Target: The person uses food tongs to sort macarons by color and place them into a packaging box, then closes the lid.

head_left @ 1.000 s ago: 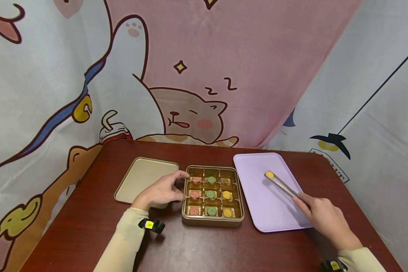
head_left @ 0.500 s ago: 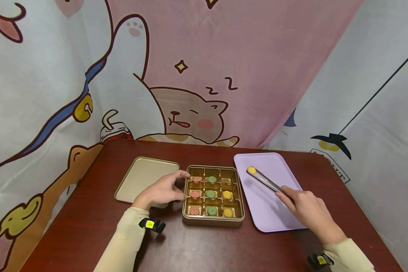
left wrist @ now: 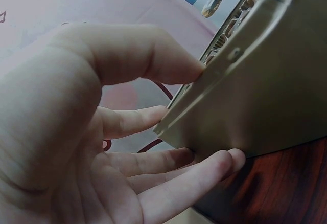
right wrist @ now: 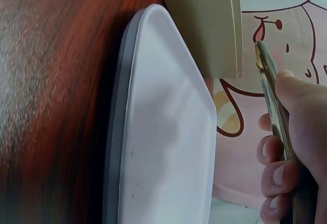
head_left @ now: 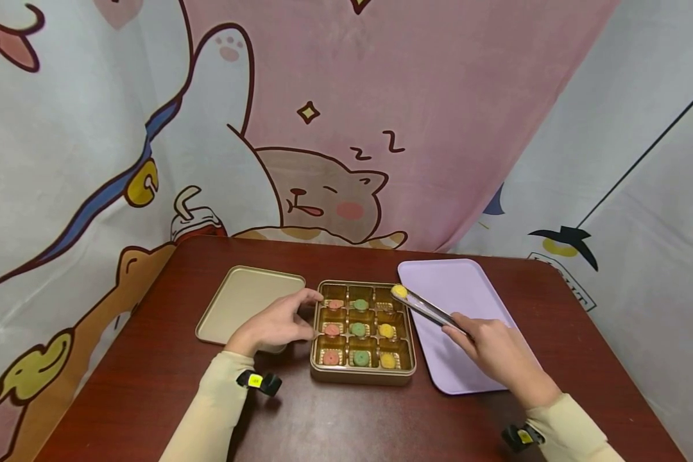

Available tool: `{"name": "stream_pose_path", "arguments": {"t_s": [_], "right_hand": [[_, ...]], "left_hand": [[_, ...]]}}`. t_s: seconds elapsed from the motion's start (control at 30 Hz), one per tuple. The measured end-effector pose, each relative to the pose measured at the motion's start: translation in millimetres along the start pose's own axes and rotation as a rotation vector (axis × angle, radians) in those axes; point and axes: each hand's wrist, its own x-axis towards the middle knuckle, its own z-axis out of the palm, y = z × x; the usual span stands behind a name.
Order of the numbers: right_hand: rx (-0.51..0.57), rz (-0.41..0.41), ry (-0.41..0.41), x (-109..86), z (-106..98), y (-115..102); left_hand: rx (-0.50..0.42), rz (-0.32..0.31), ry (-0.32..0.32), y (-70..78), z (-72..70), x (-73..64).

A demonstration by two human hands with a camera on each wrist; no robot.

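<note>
My right hand point(head_left: 493, 350) grips metal tongs point(head_left: 433, 312), whose tips hold a round yellow cookie-like piece point(head_left: 400, 291). In the head view this piece overlaps the back right corner of a gold tin point(head_left: 360, 377). Inside the tin, a gold divider forms small compartments. Pink-red pieces point(head_left: 331, 357) fill its left column, green pieces point(head_left: 360, 358) its middle one. Two yellow pieces point(head_left: 388, 361) sit in the right column, and the back right compartment shows only its ridged floor. My left hand point(head_left: 274, 324) touches the tin's left side with outstretched fingertips point(left wrist: 219, 165).
A lilac tray point(head_left: 456, 366) lies to the right of the tin, under my right forearm's reach, with tiny crumbs on it. Left of the tin is a flat gold lid point(head_left: 245, 298), partly behind my left hand. A printed cloth point(head_left: 439, 128) hangs behind the dark red table point(head_left: 335, 423).
My right hand has moved left, carrying the tongs and yellow piece from above the lilac tray to the tin's back right corner. My left hand has stayed at the tin's side.
</note>
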Motion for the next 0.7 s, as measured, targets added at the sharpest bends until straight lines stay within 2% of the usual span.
{"name": "stream_pose_path", "arguments": {"t_s": [0.1,0.3,0.7], "right_hand": [[0.000,-0.013,-0.018,2.3,-0.2,-4.0],[-0.008,0.018,-0.056,2.5,-1.8,-8.0],[0.006,0.055,-0.030,-2.9,-1.0,-4.7]], "left_hand": [[-0.003,0.000,0.003,0.0,-0.1,0.0],[-0.010,0.005,0.002,0.1,-0.3,-0.3],[-0.014,0.007,-0.002,-0.3,-0.5,0.0]]}}
